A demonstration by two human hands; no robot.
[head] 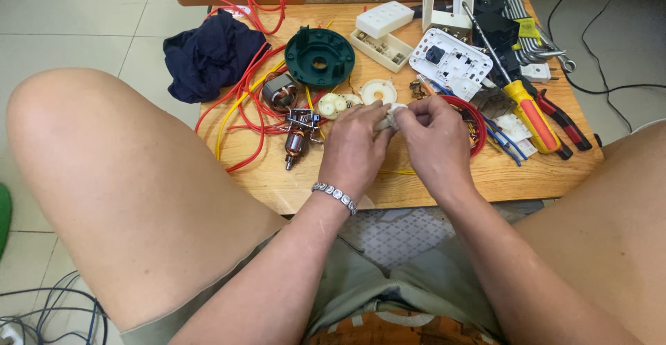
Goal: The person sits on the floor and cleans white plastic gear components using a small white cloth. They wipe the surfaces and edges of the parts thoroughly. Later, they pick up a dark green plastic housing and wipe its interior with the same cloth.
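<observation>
No packages, signs or screens show; only a small yellow label lies among the wrenches, at the desk's far right.

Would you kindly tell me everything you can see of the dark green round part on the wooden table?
The dark green round part looks like moulded plastic: a disc with a raised rim, inner ribs and a central hole. It lies flat on the low wooden table, open side up, beyond the hands and apart from them. Red wires run by its left edge, and a copper-wound coil sits just in front of it. Nothing holds it.
</observation>
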